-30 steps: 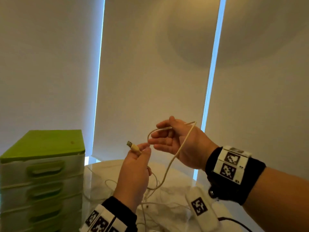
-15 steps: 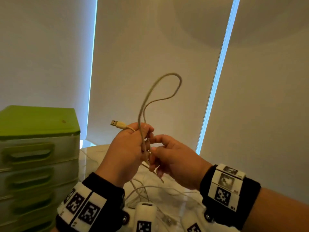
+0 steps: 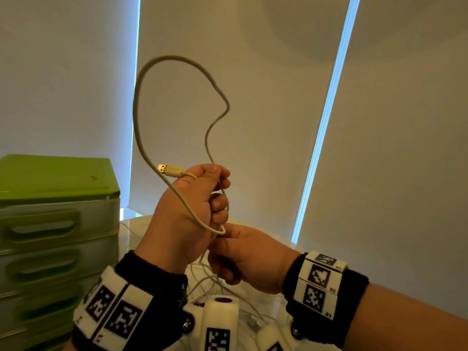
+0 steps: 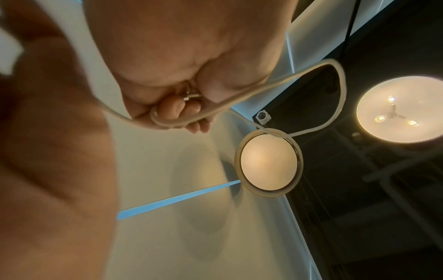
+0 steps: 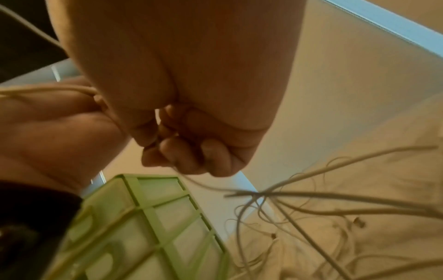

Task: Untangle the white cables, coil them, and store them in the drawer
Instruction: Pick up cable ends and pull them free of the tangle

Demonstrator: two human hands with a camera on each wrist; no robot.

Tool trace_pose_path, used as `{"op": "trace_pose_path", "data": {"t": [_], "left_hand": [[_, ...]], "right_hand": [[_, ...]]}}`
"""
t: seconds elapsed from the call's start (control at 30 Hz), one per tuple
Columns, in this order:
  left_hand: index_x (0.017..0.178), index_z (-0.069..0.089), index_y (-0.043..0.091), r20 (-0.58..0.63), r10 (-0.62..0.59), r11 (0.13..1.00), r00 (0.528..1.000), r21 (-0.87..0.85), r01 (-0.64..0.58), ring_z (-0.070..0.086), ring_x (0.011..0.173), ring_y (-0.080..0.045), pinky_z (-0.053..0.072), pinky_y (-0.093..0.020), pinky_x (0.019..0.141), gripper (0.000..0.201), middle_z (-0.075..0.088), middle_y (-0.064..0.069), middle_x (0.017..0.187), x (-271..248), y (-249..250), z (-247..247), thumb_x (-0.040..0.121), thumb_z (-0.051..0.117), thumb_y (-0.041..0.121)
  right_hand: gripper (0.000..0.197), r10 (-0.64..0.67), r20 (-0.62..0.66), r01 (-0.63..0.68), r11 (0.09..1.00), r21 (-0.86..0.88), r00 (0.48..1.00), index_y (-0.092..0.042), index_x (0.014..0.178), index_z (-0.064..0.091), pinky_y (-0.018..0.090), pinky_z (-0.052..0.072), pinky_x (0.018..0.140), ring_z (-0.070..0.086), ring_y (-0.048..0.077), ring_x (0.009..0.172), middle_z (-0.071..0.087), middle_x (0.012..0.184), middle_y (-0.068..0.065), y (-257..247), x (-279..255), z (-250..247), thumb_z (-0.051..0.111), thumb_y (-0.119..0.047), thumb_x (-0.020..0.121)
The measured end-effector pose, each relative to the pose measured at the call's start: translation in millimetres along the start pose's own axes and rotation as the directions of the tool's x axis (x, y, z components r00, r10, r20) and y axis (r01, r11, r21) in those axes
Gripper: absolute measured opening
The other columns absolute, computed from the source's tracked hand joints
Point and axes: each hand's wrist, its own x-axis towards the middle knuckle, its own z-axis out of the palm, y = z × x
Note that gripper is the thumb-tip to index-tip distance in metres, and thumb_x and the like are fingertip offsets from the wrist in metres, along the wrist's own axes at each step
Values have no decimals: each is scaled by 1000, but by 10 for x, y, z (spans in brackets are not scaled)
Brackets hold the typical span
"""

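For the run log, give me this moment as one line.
step: coiling | left hand: grips white cable near USB plug | right hand: pinches cable below | drawer unit: shut

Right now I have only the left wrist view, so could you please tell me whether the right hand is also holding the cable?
Observer: Yes. In the head view the right hand pinches the white cable at a tight bend just below the left hand, whose grip holds the tall loop.
Operator: Thank you. Are the other cables sorted?
Observer: No. The right wrist view shows other white cables crossing in a tangle below the hands.
Operator: And is a drawer ready?
Observer: Not yet. The green-topped drawer unit stands to the left, and every drawer that shows is closed.
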Motion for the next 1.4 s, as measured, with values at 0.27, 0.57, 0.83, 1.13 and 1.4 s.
{"op": "trace_pose_path", "data": {"t": [0.27, 0.57, 0.83, 1.13, 1.4], "left_hand": [[71, 63, 16, 1, 166, 983, 986, -78, -166, 36, 46, -9, 27, -20, 40, 37, 56, 0, 65, -110, 261, 72, 103, 44, 17], [64, 66, 23, -32, 324, 945, 946, -39, -325, 34, 45, -10, 29, -20, 39, 44, 57, 2, 64, -179, 458, 32, 103, 45, 19], [78, 69, 26, -95, 340, 851, 936, 455, -262, 32, 41, -8, 28, -22, 42, 27, 55, 0, 69, -25, 347, -197, 100, 54, 23], [101, 71, 40, 7, 225, 586, 974, 798, -141, 60, 83, -3, 40, -22, 62, 14, 68, 8, 99, -75, 287, -272, 95, 60, 32], [92, 70, 22, -2, 71, 942, 997, 330, -66, 28, 49, -10, 23, -23, 46, 23, 36, 8, 55, -29, 365, -275, 102, 50, 29]], "right_hand": [[24, 77, -225, -163, 904, -395, 971, -21, 98, 71, 24, 44, 56, 53, 10, 57, 66, 69, -5, 114, 105, -211, 50, -31, 100], [34, 179, -296, -308, 823, -477, 938, -11, 98, 72, 25, 43, 52, 54, 12, 56, 67, 72, 0, 122, 230, -402, 48, -35, 102], [20, -64, -530, 166, 975, 148, 845, -14, 89, 66, 29, 39, 58, 59, 17, 66, 64, 69, 3, -465, 260, -659, 51, -20, 101], [7, -265, -596, 317, 948, -18, 758, -16, 95, 64, 28, 43, 59, 65, 17, 71, 69, 79, 1, -1093, 5, -1075, 59, -21, 96], [24, -339, -772, 51, 927, -372, 538, -16, 99, 71, 29, 38, 54, 58, 16, 59, 63, 71, 1, -1241, -1018, -1913, 65, -37, 91]]}}
